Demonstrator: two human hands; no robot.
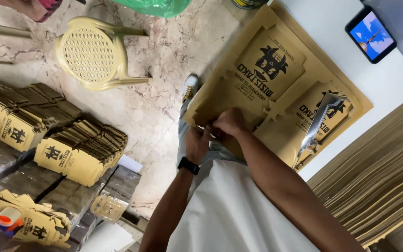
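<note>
A large flat brown cardboard sheet with die-cut printed box shapes hangs over the edge of a white table. My right hand grips the sheet's lower left edge with closed fingers. Just below it, my left hand, with a black watch on the wrist, pinches the same edge. Both hands meet at the cut outline of one box shape. A shiny silver strip lies on the sheet to the right of my hands.
Stacks of folded printed cardboard boxes fill the left side. A beige plastic chair stands on the marble floor. A phone lies on the table. A thick pile of flat cardboard sheets sits at right.
</note>
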